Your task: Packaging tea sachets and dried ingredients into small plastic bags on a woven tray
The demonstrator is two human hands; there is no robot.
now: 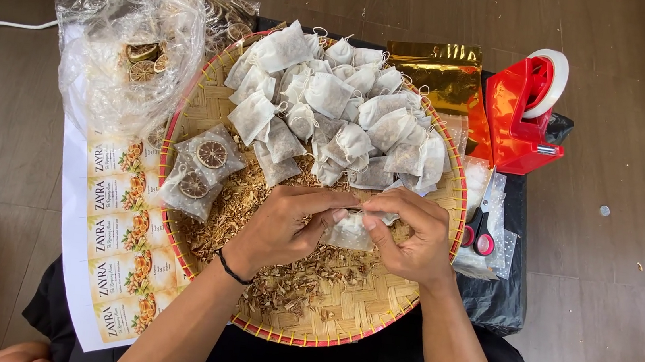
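While dried shredded herbs (304, 279) cover the round woven bamboo tray (360, 321), left hand (286, 223) and right hand (411, 237) pinch one small white mesh sachet (349, 232) between them at frame centre, fingers closed on it, equally near.

The person is wearing a thin black band around the left wrist (233, 268), just below the left hand (283, 225) over the tray (339, 322). Both forearms are showing bare, with no sleeves reaching them. The right hand (411, 237) is wearing no ring or band. Dark black clothing is covering the lap beneath the tray's near rim.
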